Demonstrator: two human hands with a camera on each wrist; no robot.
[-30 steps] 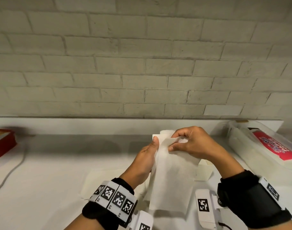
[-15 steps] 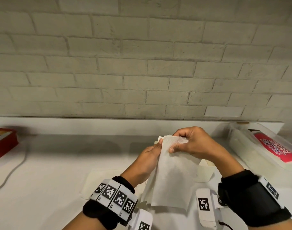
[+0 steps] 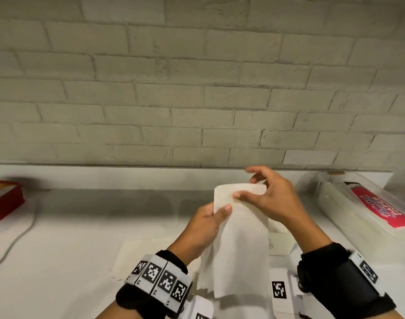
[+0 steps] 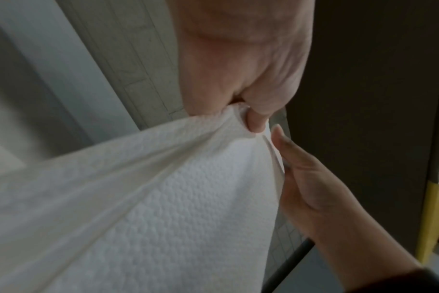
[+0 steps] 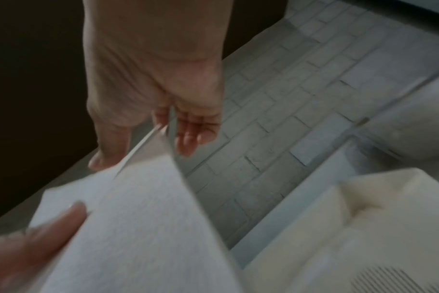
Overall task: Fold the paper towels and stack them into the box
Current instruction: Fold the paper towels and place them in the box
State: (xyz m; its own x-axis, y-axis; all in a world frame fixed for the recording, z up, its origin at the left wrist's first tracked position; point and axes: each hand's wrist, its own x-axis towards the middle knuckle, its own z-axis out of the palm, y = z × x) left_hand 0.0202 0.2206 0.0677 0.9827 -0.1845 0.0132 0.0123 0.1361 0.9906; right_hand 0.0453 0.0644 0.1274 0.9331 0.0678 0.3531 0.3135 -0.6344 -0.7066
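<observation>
A white paper towel hangs upright above the table, folded lengthwise, between my two hands. My left hand pinches its left edge near the top. My right hand pinches the top edge, with the thumb in front and the fingers behind. In the left wrist view my left hand grips bunched towel. In the right wrist view the towel runs between the thumb and fingers of my right hand. A small cream box stands on the table behind the towel, partly hidden.
Another paper towel lies flat on the white table to the left of my left wrist. A clear plastic container with a red package sits at the right. At the far left are a red box and a cable.
Both hands have lifted the towel slightly. My right hand has slid right along the top edge, and its fingers have spread apart behind the towel.
</observation>
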